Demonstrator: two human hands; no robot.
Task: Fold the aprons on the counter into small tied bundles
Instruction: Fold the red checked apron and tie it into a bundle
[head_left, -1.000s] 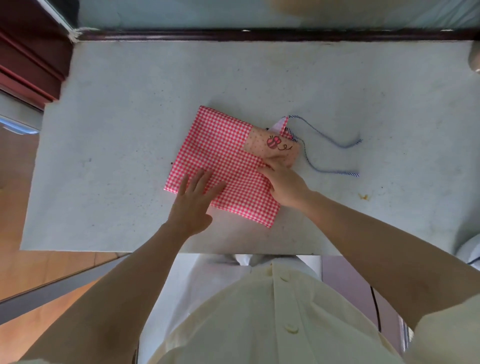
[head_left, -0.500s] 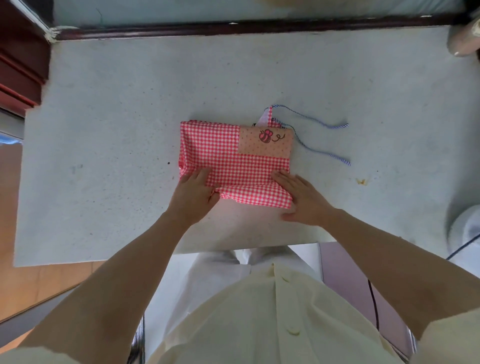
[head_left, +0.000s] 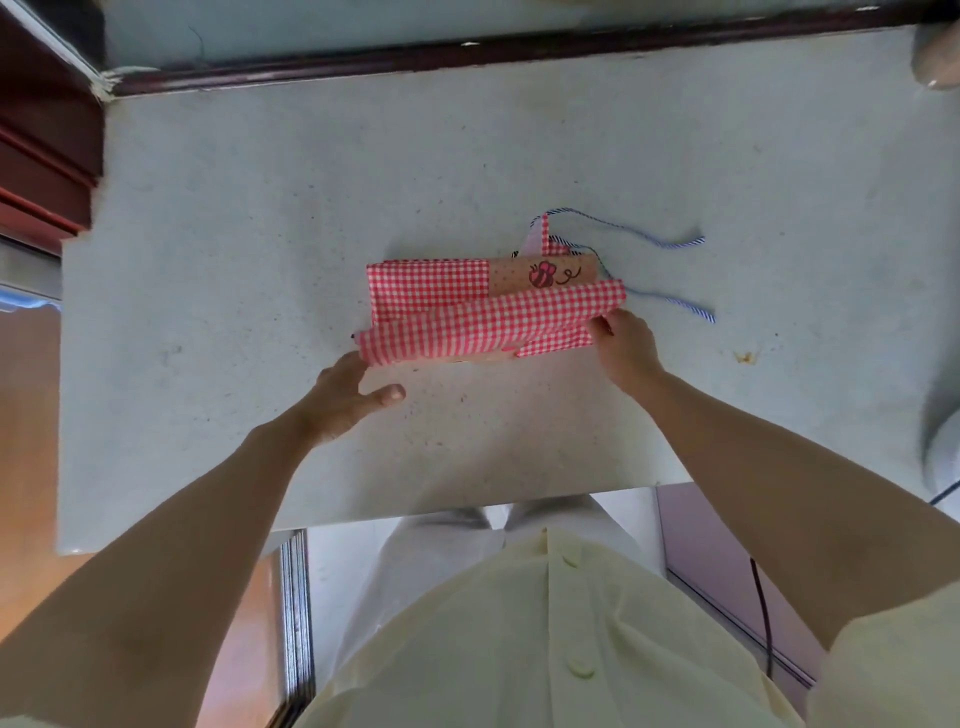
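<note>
A red gingham apron (head_left: 431, 286) lies folded in the middle of the pale counter (head_left: 260, 234). Its peach patch with a bee drawing (head_left: 543, 274) faces up at the far right. The apron's near edge is raised as a long flap (head_left: 493, 325) that leans over the patch. My right hand (head_left: 626, 345) pinches the flap's right end. The fingers of my left hand (head_left: 345, 397) touch the flap's left corner from below, with the thumb held apart. Blue-and-white striped ties (head_left: 675, 242) trail off to the right on the counter.
A dark wooden rim (head_left: 467, 54) runs along the back of the counter. A blurred grey object (head_left: 937, 57) sits at the far right corner, a white one (head_left: 943, 441) at the right edge. A small yellow crumb (head_left: 744, 357) lies right of my hand.
The apron was turned square to me and its near edge, flat half a second ago, is now lifted and carried away from me. My right hand moved from the counter to the flap's right end.
</note>
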